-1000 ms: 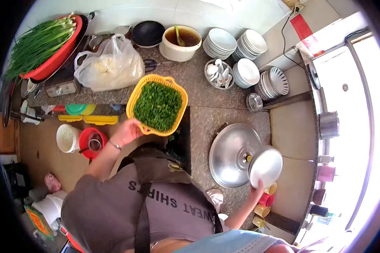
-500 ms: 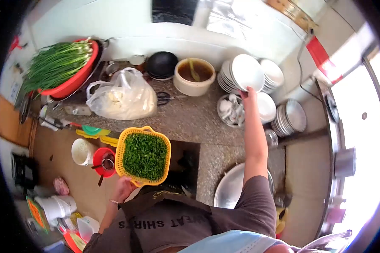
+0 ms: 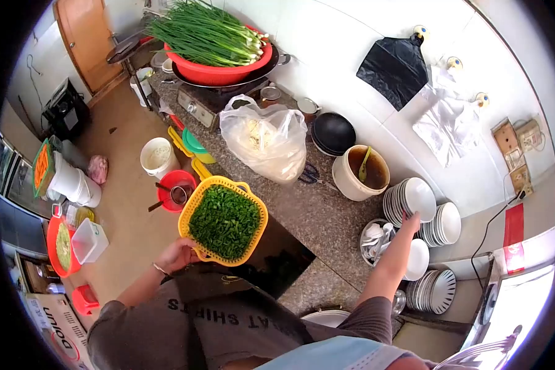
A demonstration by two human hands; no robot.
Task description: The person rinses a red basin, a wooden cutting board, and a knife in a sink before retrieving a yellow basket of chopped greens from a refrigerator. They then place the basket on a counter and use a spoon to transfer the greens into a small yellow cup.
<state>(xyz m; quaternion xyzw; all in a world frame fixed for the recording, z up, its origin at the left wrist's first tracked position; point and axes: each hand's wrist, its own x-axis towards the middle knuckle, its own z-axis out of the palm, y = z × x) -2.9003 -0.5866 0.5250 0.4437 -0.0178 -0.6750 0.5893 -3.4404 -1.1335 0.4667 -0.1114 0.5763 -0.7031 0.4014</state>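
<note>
My left hand point(image 3: 177, 253) grips the near-left rim of a yellow plastic basket point(image 3: 263, 213). Chopped green onions point(image 3: 225, 221) fill the basket, which is held in front of my body beside the counter edge. Stretched out to the right, my right hand point(image 3: 411, 217) has its fingers closed at the lower edge of the front white plate point(image 3: 421, 196) of a leaning stack. Just left of that hand is a bowl of white spoons point(image 3: 376, 239). Beneath my forearm a white bowl point(image 3: 417, 259) is partly covered.
On the counter stand a tub of brown sauce point(image 3: 359, 188) with a green ladle, black bowls point(image 3: 334, 133), scissors point(image 3: 311, 174) and a clear bag point(image 3: 262, 142). A red basin point(image 3: 219, 73) holds whole green onions. White buckets point(image 3: 158, 157) and a red bucket point(image 3: 179, 188) are left of the basket.
My view has swung left, so the counter items appear further right and more of the floor shows. The plate at my right hand now lies closer against its stack. My left hand keeps the basket.
</note>
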